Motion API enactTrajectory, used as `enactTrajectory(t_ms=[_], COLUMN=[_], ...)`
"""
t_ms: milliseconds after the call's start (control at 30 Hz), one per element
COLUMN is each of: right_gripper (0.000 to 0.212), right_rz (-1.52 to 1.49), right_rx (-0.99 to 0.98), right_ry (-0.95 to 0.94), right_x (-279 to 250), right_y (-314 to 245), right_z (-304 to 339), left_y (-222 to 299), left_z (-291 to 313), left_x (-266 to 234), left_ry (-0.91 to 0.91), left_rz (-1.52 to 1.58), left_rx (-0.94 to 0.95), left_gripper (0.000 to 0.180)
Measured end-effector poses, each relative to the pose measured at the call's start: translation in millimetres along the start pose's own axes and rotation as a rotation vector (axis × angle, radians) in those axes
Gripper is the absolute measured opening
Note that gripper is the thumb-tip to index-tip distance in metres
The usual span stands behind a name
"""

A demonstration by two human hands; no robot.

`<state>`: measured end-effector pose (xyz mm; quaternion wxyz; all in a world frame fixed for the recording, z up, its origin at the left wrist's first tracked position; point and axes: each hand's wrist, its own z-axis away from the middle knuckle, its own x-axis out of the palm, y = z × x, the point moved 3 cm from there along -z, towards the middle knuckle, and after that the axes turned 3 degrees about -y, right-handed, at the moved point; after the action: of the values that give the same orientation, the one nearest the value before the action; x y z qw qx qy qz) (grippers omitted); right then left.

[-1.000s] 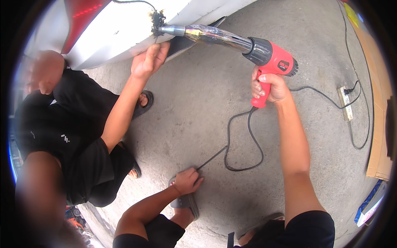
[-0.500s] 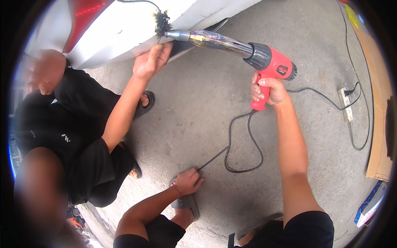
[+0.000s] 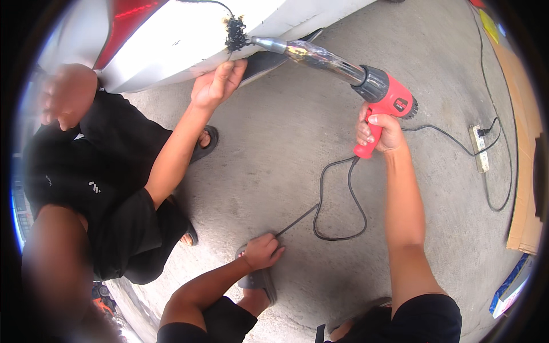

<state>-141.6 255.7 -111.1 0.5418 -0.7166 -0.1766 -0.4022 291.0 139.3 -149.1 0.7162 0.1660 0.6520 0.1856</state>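
My right hand (image 3: 382, 129) grips the red handle of a heat gun (image 3: 390, 97), pointing it toward the upper left. Its long metal nozzle (image 3: 325, 57) ends just right of a charred black patch (image 3: 235, 34) on a white car body panel (image 3: 194, 40). Low in the view, my left hand (image 3: 263, 251) is closed beside my shoe, with a thin dark rod or cord (image 3: 297, 220) coming out of it toward the heat gun's looped cord (image 3: 350, 188). A co-worker's hand (image 3: 220, 83) reaches to the panel's lower edge, below the patch.
The co-worker in black (image 3: 123, 188) crouches at left. A thin black wire (image 3: 209, 3) runs to the patch. A power strip (image 3: 479, 148) with a black plug lies on the concrete floor at right, near cardboard (image 3: 523, 194) and a blue-and-white box (image 3: 510, 288).
The nozzle tip has drawn back a little to the right of the black patch. The view has shifted slightly. My left hand keeps its place and closed shape.
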Motion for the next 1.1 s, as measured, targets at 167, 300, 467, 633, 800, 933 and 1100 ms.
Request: enactTrajectory(t_ms=[167, 300, 467, 633, 800, 933, 1100], right_gripper=[0.020, 0.023, 0.025, 0.025, 0.023, 0.022, 0.020], right_rz=[0.058, 0.175, 0.199, 0.236, 0.226, 0.157, 0.243], right_rx=[-0.015, -0.039, -0.083, -0.102, -0.102, -0.170, -0.077], right_ry=[0.001, 0.056, 0.134, 0.113, 0.085, 0.053, 0.146], right_x=[17.2, 28.2, 32.8, 33.2, 32.7, 33.4, 34.5], right_y=[1.2, 4.1, 1.9, 1.7, -1.8, -8.7, -1.2], right_z=[7.5, 1.5, 9.5, 13.8, 10.3, 12.9, 14.0], left_y=[-1.4, -2.1, -3.5, -2.8, -5.8, -5.8, -3.0], left_z=[2.6, 3.3, 3.9, 5.7, 6.2, 7.2, 5.8], left_x=[2.9, 4.6, 1.5, 2.8, 5.1, 5.2, 5.0], left_ry=[0.000, 0.009, 0.029, 0.022, 0.047, 0.062, 0.061], left_rz=[0.024, 0.006, 0.047, 0.024, 0.020, 0.027, 0.024], left_rx=[-0.005, 0.004, 0.025, 0.008, 0.032, 0.030, 0.036], left_gripper=[0.025, 0.025, 0.025, 0.026, 0.027, 0.027, 0.027])
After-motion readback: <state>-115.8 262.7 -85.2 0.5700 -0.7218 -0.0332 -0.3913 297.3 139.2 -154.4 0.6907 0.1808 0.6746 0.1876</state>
